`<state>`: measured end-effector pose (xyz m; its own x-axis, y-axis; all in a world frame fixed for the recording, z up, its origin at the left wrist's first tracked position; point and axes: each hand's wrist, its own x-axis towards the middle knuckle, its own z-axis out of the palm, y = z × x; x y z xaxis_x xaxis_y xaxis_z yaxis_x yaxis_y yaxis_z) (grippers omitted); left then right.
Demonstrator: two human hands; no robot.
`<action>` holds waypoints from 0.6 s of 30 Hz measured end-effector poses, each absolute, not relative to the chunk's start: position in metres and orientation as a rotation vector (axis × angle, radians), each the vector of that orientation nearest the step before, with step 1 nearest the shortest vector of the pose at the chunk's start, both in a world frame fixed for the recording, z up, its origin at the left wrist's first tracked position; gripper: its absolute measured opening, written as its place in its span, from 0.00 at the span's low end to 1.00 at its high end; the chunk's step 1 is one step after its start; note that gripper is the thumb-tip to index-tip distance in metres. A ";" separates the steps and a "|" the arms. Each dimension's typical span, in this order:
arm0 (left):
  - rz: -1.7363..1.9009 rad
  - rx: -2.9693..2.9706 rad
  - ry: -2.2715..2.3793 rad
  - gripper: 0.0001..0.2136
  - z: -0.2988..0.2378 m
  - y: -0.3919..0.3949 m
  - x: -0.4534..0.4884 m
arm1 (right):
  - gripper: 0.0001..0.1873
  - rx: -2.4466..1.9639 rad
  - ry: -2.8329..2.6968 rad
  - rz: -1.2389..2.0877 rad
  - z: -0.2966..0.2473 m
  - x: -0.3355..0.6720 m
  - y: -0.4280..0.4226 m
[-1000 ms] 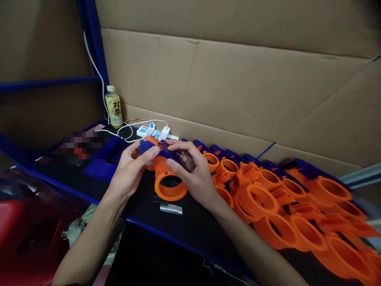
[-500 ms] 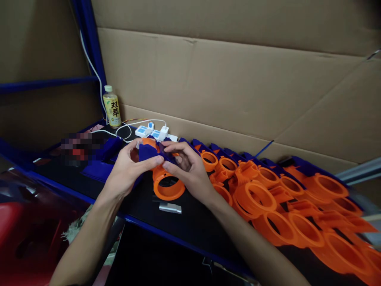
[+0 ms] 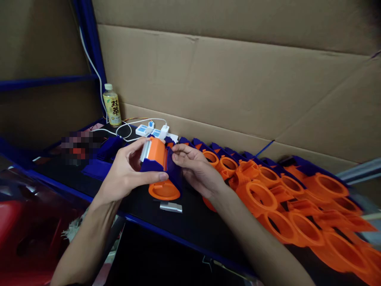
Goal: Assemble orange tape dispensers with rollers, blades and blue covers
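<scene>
Orange-and-blue unit (image 3: 157,155) held above the near part of the black table (image 3: 193,230).
The unit is gripped at its left side by the left hand (image 3: 123,171), with the thumb laid across the near blue face and the other fingers curled behind the far left side, partly hidden. A serrated metal blade (image 3: 145,151) is exposed along the upper left edge; the round orange opening is faced to the near side. The thumb and forefinger of the right hand (image 3: 201,172) are drawn nearly together at the right-hand blue panel (image 3: 175,171); whether the panel is pinched cannot be told. A silver metal strip (image 3: 171,207) is placed on the table, nearer than the unit. Orange ringed parts (image 3: 262,198) are massed to the right.
</scene>
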<state>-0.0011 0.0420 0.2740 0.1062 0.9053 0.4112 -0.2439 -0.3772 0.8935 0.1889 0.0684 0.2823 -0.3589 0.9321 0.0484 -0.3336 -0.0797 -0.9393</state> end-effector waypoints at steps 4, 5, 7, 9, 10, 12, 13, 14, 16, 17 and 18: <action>1.435 1.470 0.718 0.30 0.276 0.037 -0.004 | 0.15 -0.737 -1.148 1.700 0.282 0.193 0.068; 1.432 1.479 0.719 0.30 0.276 0.037 -0.004 | 0.15 -0.744 -1.139 1.717 0.282 0.194 0.068; 1.429 1.502 0.719 0.31 0.275 0.037 -0.006 | 0.14 -0.767 -1.134 1.739 0.280 0.194 0.069; 1.434 1.521 0.721 0.32 0.274 0.039 -0.007 | 0.12 -0.777 -1.143 1.739 0.279 0.192 0.068; 1.445 1.518 0.727 0.32 0.273 0.040 -0.007 | 0.11 -0.777 -1.154 1.720 0.279 0.191 0.067; 1.484 1.492 0.734 0.30 0.272 0.042 -0.005 | 0.09 -0.786 -1.203 1.621 0.279 0.189 0.065; 1.496 1.472 0.736 0.29 0.271 0.043 -0.004 | 0.07 -0.800 -1.245 1.543 0.279 0.188 0.063; 1.500 1.448 0.735 0.28 0.271 0.043 -0.003 | 0.06 -0.820 -1.300 1.450 0.280 0.187 0.062; 1.495 1.389 0.722 0.25 0.270 0.045 -0.001 | 0.07 -0.876 -1.463 1.229 0.282 0.186 0.059; 1.496 1.351 0.716 0.24 0.270 0.046 -0.001 | 0.09 -0.902 -1.566 1.103 0.283 0.186 0.057; 1.504 1.310 0.712 0.22 0.270 0.048 -0.001 | 0.12 -0.927 -1.671 0.963 0.284 0.185 0.054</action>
